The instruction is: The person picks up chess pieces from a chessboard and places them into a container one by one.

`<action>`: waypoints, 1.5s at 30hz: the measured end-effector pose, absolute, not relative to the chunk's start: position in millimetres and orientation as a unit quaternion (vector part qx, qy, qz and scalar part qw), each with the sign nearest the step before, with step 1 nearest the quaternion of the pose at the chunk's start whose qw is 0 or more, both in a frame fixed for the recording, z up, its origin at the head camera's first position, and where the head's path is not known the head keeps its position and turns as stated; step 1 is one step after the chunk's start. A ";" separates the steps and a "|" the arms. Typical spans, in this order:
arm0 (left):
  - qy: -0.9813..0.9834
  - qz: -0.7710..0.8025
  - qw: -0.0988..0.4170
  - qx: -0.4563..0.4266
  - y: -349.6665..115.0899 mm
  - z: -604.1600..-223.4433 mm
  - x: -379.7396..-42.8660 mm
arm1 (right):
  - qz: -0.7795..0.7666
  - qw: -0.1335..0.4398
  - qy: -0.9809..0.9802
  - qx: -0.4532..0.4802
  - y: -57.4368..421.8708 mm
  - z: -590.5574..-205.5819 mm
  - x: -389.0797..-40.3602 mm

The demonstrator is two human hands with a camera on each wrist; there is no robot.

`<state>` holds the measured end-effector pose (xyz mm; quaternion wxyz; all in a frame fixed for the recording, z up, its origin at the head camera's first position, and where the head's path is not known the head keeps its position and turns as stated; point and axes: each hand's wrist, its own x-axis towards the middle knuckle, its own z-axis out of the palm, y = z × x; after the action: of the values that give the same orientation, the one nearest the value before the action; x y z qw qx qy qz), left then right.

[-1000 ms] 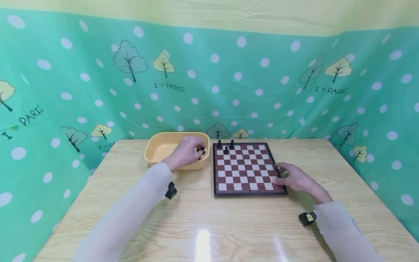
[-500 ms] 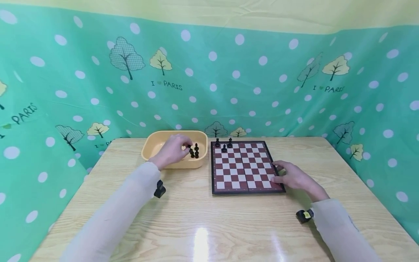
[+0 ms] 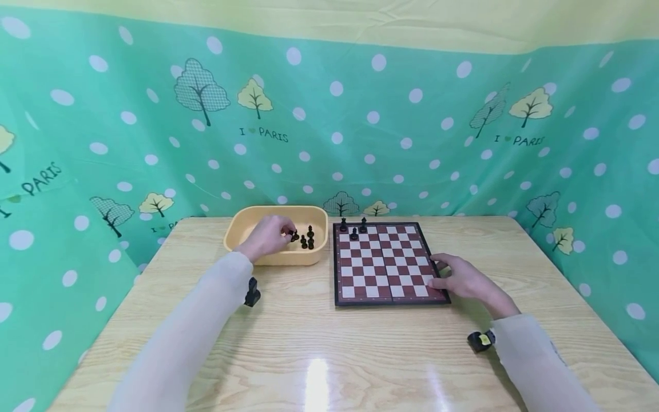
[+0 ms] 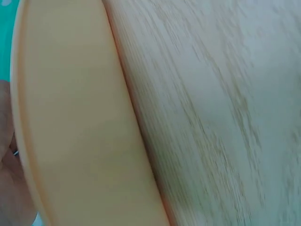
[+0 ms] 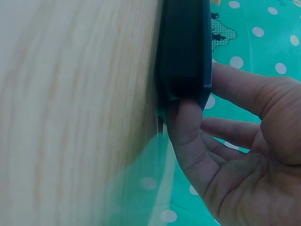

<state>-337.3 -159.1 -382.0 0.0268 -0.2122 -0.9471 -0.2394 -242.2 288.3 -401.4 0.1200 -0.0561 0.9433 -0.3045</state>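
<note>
In the head view, my left hand (image 3: 269, 236) reaches into a yellow plastic basin (image 3: 288, 259) and pinches a black chess piece (image 3: 294, 235). Beside its fingertips several more black chess pieces (image 3: 310, 231) stand inside. The left wrist view mostly holds the basin's outer wall (image 4: 80, 117), with only part of the hand at its left edge. My right hand (image 3: 460, 278) grips the right edge of a red and white chessboard (image 3: 381, 269), thumb on the near corner. Up close, its fingers hold the board's dark side (image 5: 183, 47). Three black pieces (image 3: 354, 234) stand at the board's far left corner.
Both things stand on a light wooden table (image 3: 288, 343), the basin left of the board with a narrow gap between them. A green dotted curtain (image 3: 350, 143) hangs right behind the table and along both sides.
My left hand has moved left within the basin, uncovering several pieces, and now a black piece shows at its fingertips. The right hand has stayed on the board's edge.
</note>
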 end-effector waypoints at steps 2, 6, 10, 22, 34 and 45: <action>-0.947 -0.245 0.012 -0.208 -160.2 -384.1 -339.4 | -0.304 0.121 0.943 -0.057 288.1 -401.7 -242.2; -0.947 -0.248 -0.014 -0.204 -159.9 -386.0 -343.1 | -0.303 0.122 0.943 -0.056 287.9 -402.1 -242.1; -0.947 -0.244 -0.030 -0.209 -157.8 -387.9 -348.4 | -0.305 0.122 0.943 -0.053 288.2 -401.8 -242.1; -0.941 -0.249 -0.055 -0.222 -158.0 -392.8 -357.4 | -0.303 0.120 0.944 -0.050 287.7 -403.0 -243.7; -0.940 -0.233 -0.049 -0.245 -153.5 -396.5 -360.3 | -0.316 0.120 0.939 -0.062 289.6 -403.5 -243.5; -0.941 -0.230 -0.057 -0.243 -154.5 -393.1 -358.7 | -0.321 0.118 0.937 -0.070 290.0 -402.6 -243.7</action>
<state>-358.7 -154.5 -393.1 -0.0572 -0.2427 -0.9408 -0.2296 -243.7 290.0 -402.6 0.1180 -0.0701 0.9370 -0.3213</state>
